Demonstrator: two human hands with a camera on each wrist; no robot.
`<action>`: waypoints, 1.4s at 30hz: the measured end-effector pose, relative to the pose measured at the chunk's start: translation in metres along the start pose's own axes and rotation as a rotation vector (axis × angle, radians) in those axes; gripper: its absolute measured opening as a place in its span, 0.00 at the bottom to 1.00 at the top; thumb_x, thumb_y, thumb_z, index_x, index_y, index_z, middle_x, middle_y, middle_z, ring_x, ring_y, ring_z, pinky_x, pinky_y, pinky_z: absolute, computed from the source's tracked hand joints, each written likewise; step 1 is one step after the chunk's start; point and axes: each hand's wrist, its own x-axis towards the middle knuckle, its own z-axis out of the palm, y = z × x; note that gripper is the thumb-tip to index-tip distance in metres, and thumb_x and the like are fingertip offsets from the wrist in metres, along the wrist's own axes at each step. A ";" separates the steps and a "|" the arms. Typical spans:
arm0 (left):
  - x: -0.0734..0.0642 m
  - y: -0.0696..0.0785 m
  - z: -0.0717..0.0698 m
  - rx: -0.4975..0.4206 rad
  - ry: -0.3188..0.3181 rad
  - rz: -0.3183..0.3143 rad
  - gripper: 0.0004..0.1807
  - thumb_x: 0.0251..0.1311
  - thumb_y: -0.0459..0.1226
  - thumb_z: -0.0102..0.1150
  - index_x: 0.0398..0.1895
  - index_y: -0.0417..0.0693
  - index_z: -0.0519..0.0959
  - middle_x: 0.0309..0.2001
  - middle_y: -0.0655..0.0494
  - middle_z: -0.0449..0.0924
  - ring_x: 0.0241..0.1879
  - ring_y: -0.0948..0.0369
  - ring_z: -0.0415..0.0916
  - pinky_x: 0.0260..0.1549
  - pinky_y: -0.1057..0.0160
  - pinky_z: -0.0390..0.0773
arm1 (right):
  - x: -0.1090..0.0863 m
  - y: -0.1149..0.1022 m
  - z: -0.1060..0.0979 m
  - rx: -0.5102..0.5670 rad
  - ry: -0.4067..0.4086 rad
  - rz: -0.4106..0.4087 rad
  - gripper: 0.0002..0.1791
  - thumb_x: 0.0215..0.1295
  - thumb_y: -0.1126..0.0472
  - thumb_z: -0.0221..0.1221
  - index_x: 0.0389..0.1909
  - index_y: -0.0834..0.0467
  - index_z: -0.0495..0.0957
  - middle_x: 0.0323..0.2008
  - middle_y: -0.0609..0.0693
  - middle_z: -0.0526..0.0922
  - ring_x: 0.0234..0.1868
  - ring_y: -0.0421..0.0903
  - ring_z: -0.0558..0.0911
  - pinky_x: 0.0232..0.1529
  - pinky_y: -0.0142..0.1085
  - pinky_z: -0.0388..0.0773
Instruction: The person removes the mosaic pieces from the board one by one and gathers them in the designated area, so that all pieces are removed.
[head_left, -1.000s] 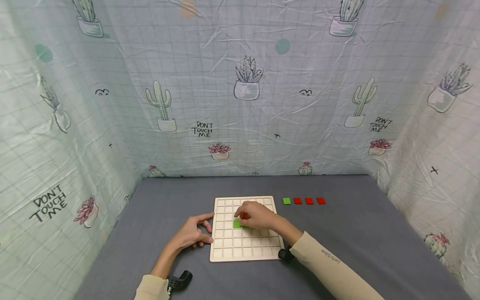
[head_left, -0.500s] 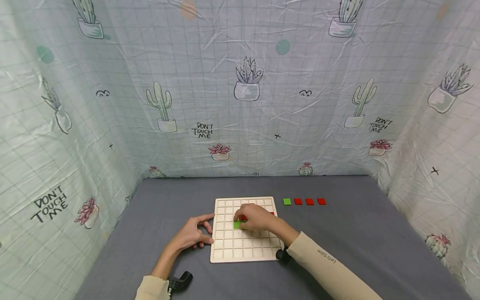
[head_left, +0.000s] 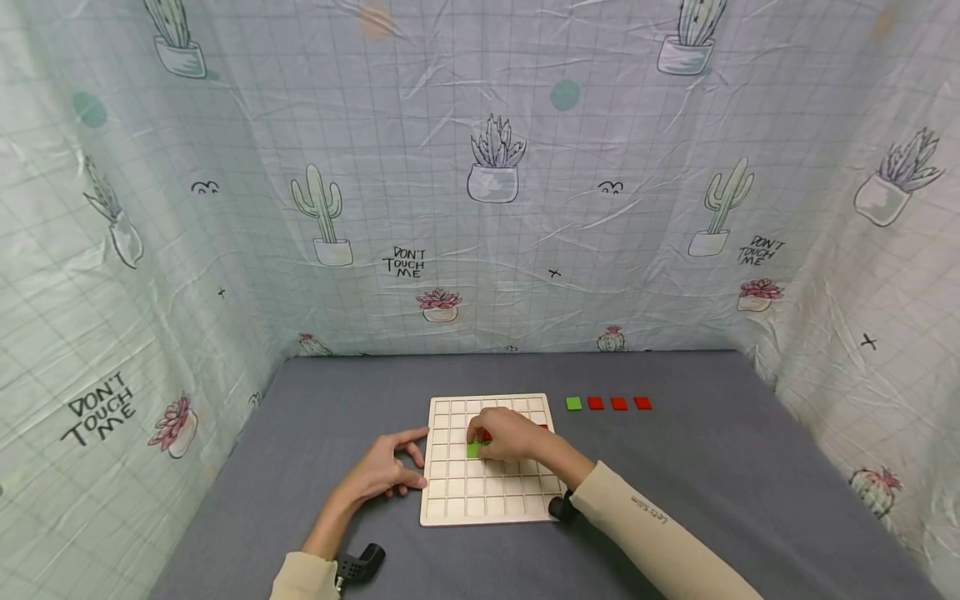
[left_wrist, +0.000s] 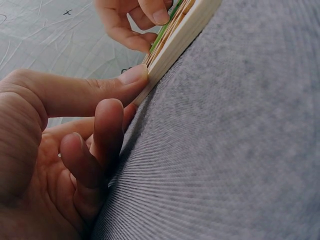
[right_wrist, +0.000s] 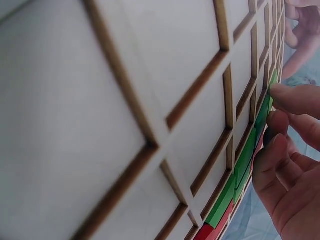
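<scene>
A pale wooden grid board (head_left: 456, 507) lies on the grey cloth, with green and red square tiles in its middle cells. My left hand (head_left: 378, 468) sits at its left edge, thumb and index finger spread and touching the side; the other fingers bend loosely in the left wrist view. My right hand (head_left: 512, 435) is over the board, thumb and index finger pinching at the leftmost green tile (head_left: 473, 450). The right wrist view shows the thumb against green, with more green tiles (right_wrist: 220, 202) and a red tile (right_wrist: 204, 232) along the row. The palm hides several cells.
Beyond the board's upper right corner a loose green tile (head_left: 573, 403) and several red tiles (head_left: 619, 403) lie in a row. Behind and at both sides hangs a printed curtain (head_left: 495, 250). A black wrist camera (head_left: 363, 563) is strapped by the left sleeve.
My right hand has shifted slightly left and lower, its thumb now showing at the leftmost green tile. A red tile has come into view right of the hand. The left hand stays put.
</scene>
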 end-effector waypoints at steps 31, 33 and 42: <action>0.002 -0.003 0.000 0.023 -0.002 0.007 0.49 0.45 0.32 0.79 0.76 0.42 0.69 0.37 0.49 0.80 0.15 0.61 0.76 0.10 0.64 0.70 | -0.005 -0.005 -0.006 0.020 0.001 -0.064 0.10 0.69 0.68 0.60 0.42 0.49 0.82 0.32 0.43 0.82 0.30 0.37 0.73 0.35 0.32 0.71; 0.002 -0.003 0.000 0.021 0.001 0.004 0.49 0.45 0.32 0.79 0.76 0.42 0.68 0.37 0.49 0.80 0.15 0.61 0.76 0.10 0.65 0.70 | -0.006 -0.005 -0.006 0.020 0.002 -0.063 0.10 0.69 0.67 0.60 0.43 0.49 0.82 0.31 0.43 0.81 0.29 0.37 0.73 0.34 0.32 0.70; 0.002 -0.003 0.000 0.023 0.004 -0.006 0.49 0.45 0.31 0.79 0.76 0.43 0.69 0.37 0.50 0.80 0.16 0.60 0.76 0.11 0.65 0.70 | -0.007 -0.003 -0.010 0.020 0.035 -0.111 0.10 0.70 0.68 0.60 0.45 0.51 0.83 0.32 0.43 0.82 0.30 0.37 0.74 0.37 0.32 0.72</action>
